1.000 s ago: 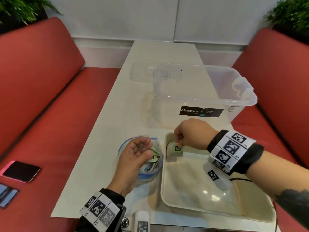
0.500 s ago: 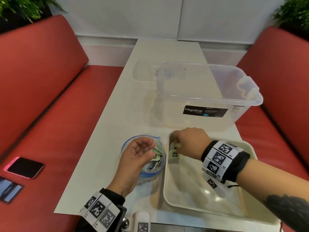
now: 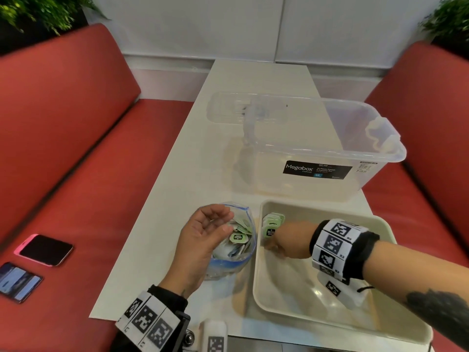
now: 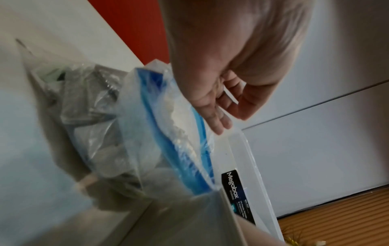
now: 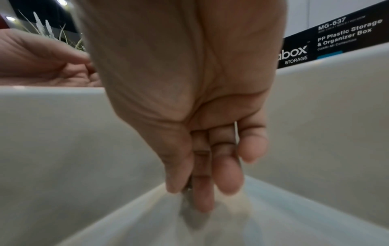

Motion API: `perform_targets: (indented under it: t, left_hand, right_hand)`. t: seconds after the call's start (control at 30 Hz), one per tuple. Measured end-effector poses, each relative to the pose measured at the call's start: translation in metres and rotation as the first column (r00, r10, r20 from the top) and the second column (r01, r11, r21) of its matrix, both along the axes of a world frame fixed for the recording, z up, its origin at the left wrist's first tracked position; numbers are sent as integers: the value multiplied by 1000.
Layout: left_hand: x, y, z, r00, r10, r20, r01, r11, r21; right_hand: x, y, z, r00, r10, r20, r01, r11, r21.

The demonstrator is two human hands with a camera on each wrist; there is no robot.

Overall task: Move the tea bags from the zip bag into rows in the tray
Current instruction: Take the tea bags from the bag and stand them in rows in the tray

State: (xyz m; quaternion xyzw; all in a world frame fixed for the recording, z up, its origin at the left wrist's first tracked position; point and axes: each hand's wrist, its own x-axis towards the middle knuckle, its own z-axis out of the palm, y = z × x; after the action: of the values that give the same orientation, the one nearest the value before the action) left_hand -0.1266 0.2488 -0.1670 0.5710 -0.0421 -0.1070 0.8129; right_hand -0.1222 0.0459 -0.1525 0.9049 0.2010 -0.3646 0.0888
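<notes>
An open zip bag (image 3: pixel 228 262) with a blue rim stands on the white table, with green-labelled tea bags (image 3: pixel 238 237) inside. My left hand (image 3: pixel 227 221) hovers palm-up over its mouth with relaxed fingers, holding nothing; in the left wrist view this hand (image 4: pixel 231 119) hangs just above the bag's rim (image 4: pixel 179 149). A short row of tea bags (image 3: pixel 272 223) leans in the far-left corner of the cream tray (image 3: pixel 330 214). My right hand (image 3: pixel 270 246) reaches down just in front of that row. Its straight fingers (image 5: pixel 202 191) touch the tray floor by the left wall (image 5: pixel 63 133).
A clear Megabox storage box (image 3: pixel 317 153) stands right behind the tray, its lid (image 3: pixel 228 107) lying further back. Two phones (image 3: pixel 45 248) rest on the red bench to the left. Another red bench runs along the right side.
My right hand has drawn back from the tray's far-left corner toward me, leaving the tea bags leaning there. My left hand stays over the bag.
</notes>
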Motion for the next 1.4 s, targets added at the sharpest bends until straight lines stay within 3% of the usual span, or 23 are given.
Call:
perform_targets:
  t: [0.13,0.23,0.27,0.3,0.33,0.4,0.43,0.53,0.6,0.67,0.9,1.0,1.13,1.2,1.4]
  left_hand:
    - [8,13,19,982,138,125,-139,990,-2]
    - [15,17,24,963,49,266,-130,946,297]
    - [17,16,23,949,-49,311,-109,876,470]
    - [19,12,21,925,-178,335,-89,755,650]
    - [21,7,20,886,-324,331,-88,585,806]
    - [25,-5,18,788,-544,289,-194,226,955]
    - [28,-11,16,746,-606,276,-257,119,959]
    - [36,-24,9,699,-689,192,-330,-72,941]
    - [37,-28,4,726,-675,133,-331,-173,927]
    - [35,-31,1,758,-642,114,-326,-221,919]
    - [37,-42,-3,780,-622,64,-305,-289,908]
    - [38,-42,0,760,-642,101,-349,-271,897]
    - [38,-31,-2,750,-622,226,-378,-122,918]
    - [36,-22,0,748,-594,297,-372,-4,928]
    - [24,-3,10,743,-492,453,-367,267,891]
  right_hand:
    - [-4,-2,-4,998,-51,35,49,997,55]
    - [-6,-3,-4,994,-103,45,99,990,97]
    - [-6,-3,-2,992,-121,37,117,988,104]
    - [-6,-3,-1,990,-138,33,134,985,111]
    - [-7,-3,1,988,-151,34,146,982,119]
    - [-8,-3,4,985,-164,44,158,979,130]
    - [-9,-3,5,984,-171,48,163,978,132]
    - [-13,-2,9,980,-185,75,173,974,147]
    - [-15,-2,11,978,-194,82,179,971,161]
    - [-18,-1,12,976,-199,84,183,968,170]
    - [-24,0,18,974,-212,81,195,964,179]
    - [-24,-1,23,973,-214,89,194,962,193]
    - [-21,-3,32,965,-244,92,216,946,242]
    - [-19,-3,38,959,-257,120,214,933,290]
    - [-13,8,45,890,-312,331,164,900,405]
